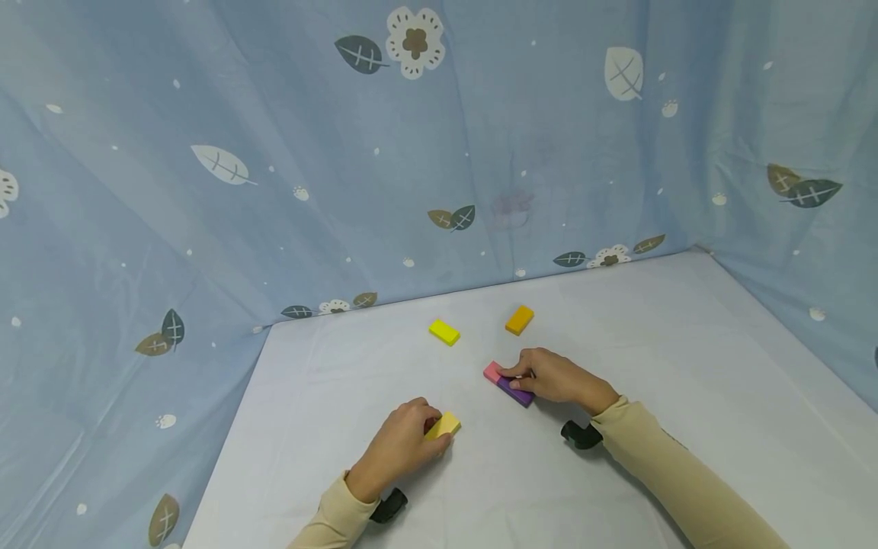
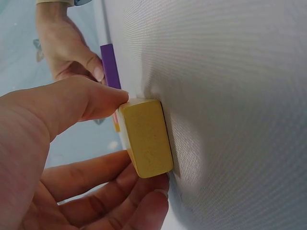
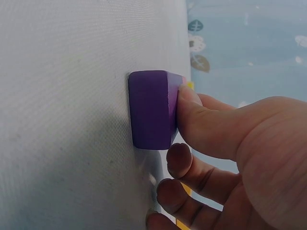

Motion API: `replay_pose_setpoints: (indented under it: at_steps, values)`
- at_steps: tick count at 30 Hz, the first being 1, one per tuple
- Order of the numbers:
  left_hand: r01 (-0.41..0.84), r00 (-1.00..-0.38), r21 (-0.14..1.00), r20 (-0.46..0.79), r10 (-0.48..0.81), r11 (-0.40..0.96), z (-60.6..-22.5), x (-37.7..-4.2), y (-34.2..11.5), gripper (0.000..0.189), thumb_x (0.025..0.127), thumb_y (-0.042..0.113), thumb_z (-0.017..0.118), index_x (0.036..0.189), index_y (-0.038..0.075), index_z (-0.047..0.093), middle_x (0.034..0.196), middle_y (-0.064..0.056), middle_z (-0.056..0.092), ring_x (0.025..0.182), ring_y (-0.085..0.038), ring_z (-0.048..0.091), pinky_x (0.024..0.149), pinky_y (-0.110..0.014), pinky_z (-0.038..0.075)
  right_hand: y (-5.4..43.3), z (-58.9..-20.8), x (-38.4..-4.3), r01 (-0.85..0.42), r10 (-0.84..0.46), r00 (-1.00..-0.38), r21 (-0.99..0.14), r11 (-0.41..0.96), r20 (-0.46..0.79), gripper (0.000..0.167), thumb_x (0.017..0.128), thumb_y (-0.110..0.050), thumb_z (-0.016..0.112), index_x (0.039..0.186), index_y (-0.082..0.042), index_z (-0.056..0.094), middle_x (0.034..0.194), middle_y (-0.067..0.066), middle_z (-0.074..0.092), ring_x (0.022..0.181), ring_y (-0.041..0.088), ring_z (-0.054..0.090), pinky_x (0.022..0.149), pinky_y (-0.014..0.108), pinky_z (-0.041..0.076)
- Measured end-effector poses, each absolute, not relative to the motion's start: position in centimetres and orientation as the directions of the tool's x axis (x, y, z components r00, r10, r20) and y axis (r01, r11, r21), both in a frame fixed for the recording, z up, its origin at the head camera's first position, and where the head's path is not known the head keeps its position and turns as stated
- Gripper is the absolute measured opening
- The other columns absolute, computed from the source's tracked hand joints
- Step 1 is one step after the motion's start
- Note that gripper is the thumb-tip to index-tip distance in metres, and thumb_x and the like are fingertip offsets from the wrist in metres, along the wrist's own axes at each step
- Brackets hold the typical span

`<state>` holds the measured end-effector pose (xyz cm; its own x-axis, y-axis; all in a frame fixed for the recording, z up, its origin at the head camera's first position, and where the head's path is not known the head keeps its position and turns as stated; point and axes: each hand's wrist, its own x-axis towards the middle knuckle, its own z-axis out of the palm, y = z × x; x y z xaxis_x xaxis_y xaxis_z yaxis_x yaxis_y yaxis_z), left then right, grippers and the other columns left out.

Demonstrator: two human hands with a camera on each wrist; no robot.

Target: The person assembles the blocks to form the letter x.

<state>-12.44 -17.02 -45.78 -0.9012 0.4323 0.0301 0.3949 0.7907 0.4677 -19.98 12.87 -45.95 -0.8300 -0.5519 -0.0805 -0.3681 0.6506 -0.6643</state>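
Observation:
My left hand (image 1: 401,442) holds a pale yellow block (image 1: 447,425) that lies on the white cloth, thumb on one long side and fingers on the other. In the left wrist view, the near end of that block (image 2: 147,139) faces the camera. Farther forward and to the right, my right hand (image 1: 552,375) grips a purple block (image 1: 517,394), its thumb on the block's edge. A pink block (image 1: 491,371) lines up end to end with the purple one, under the tip of the index finger. The right wrist view shows the purple block's end (image 3: 149,110) flat on the cloth.
Beyond the hands lie a bright yellow block (image 1: 444,332) and an orange block (image 1: 520,319), apart from each other on the white cloth (image 1: 329,396). A blue patterned curtain (image 1: 384,152) hangs behind the table and along its sides.

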Motion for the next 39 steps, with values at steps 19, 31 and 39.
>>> replay_pose_setpoints:
  at_steps: [19,31,39]
  values:
    - [0.380,-0.920,0.390,0.061,0.388,0.839,-45.6,-12.5,-16.8,0.018,0.083,0.026,0.081,0.087,0.009,0.076,0.077,0.004,0.058,0.063,-0.004,0.045,0.056,-0.020,0.039,12.9,-46.2,-20.1,-0.359,-0.541,-0.836,-0.660,0.660,-0.086,0.033,0.096,-0.012,0.073,0.128,-0.007,0.071,0.084,0.000,0.061,0.073,0.013,0.046,0.061,0.021,0.035]
    - [0.380,-0.922,0.362,0.073,0.380,0.851,-45.1,-12.7,-16.6,0.022,0.082,0.028,0.082,0.091,0.008,0.078,0.078,0.004,0.060,0.064,-0.004,0.048,0.057,-0.022,0.041,13.0,-46.5,-20.2,-0.364,-0.543,-0.835,-0.655,0.662,-0.085,0.033,0.096,-0.013,0.073,0.128,-0.007,0.071,0.085,0.000,0.061,0.074,0.013,0.047,0.062,0.022,0.036]
    - [0.375,-0.923,0.366,0.059,0.381,0.852,-44.6,-12.9,-16.4,0.022,0.083,0.028,0.082,0.091,0.008,0.078,0.080,0.003,0.061,0.065,-0.006,0.049,0.058,-0.022,0.042,13.1,-46.4,-20.1,-0.366,-0.545,-0.834,-0.653,0.664,-0.086,0.033,0.096,-0.014,0.073,0.129,-0.008,0.071,0.087,0.000,0.062,0.075,0.013,0.047,0.063,0.022,0.036]
